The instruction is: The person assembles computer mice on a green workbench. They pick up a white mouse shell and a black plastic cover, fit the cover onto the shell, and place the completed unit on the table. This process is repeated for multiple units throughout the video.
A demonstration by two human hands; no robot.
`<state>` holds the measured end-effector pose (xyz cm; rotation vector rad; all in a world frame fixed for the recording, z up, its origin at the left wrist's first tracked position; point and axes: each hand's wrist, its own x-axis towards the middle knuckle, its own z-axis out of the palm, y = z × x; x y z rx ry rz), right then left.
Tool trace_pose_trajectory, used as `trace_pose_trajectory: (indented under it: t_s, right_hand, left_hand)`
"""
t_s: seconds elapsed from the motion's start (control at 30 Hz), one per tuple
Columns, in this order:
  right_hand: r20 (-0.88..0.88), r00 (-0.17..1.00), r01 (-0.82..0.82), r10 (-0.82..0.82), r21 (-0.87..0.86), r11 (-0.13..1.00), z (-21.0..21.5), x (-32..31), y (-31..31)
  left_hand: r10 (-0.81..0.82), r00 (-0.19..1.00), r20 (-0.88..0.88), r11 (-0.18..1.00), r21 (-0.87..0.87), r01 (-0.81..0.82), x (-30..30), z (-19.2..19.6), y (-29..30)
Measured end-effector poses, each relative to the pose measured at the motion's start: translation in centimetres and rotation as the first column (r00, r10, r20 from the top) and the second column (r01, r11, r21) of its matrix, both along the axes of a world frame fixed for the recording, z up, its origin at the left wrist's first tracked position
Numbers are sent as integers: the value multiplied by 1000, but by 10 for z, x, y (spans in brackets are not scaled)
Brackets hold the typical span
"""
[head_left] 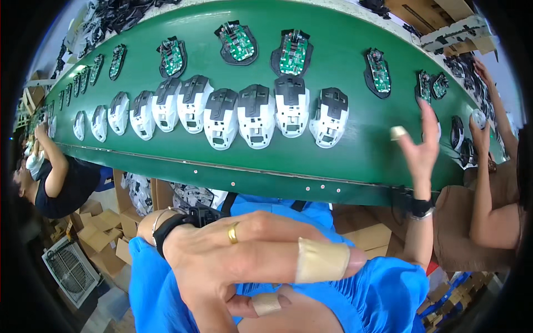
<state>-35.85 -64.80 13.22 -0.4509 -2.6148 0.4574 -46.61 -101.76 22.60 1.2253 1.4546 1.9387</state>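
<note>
My left hand [244, 250] is raised close to the view, over the lower middle. Its fingers are stretched and the thumb hangs apart, with nothing held; tape wraps a finger and the thumb, and it wears a ring. Past the bench edge at the right, my right hand [420, 150] spreads thumb and fingers, also holding nothing visible. Just beyond its fingertips lies a mouse base with a green circuit board [423, 87]; the hand partly hides a white shell. Across the middle runs a row of white mouse shells with dark inner frames [221, 116].
Behind the shells, several black mouse bases carry green circuit boards [237, 44] along the green bench [366, 141]. At right a co-worker's hand [478, 130] holds a round pale part; another person [53, 172] sits at far left. Cardboard boxes [102, 227] stand below.
</note>
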Motion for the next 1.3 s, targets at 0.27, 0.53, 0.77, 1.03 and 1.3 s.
trace_pose_trajectory:
  t_s: [0.27,0.53,0.77,1.03,1.3]
  right_hand:
    - [474,565,-772,675,14,636,-10,-105,-103]
    - [439,509,-828,740,14,561,-27,-140,-139]
    - [209,483,-866,850,-31,499,-52,-217,-229]
    - [16,861,-505,509,148,850,-4,-346,-92]
    - [-57,874,-485,483,-36,874,-65,-378,22]
  left_hand:
    - [66,579,-812,533,-462,-709,-85,-94,2]
    - [-74,589,-805,378,-569,-730,-131,-141,-48]
    - [-111,648,-754,303,-647,-700,-209,-138,-148]
    - [251,606,-755,274,-544,-793,-185,-103,-133]
    - [116,606,-787,257,-565,-784,-127,-126,2]
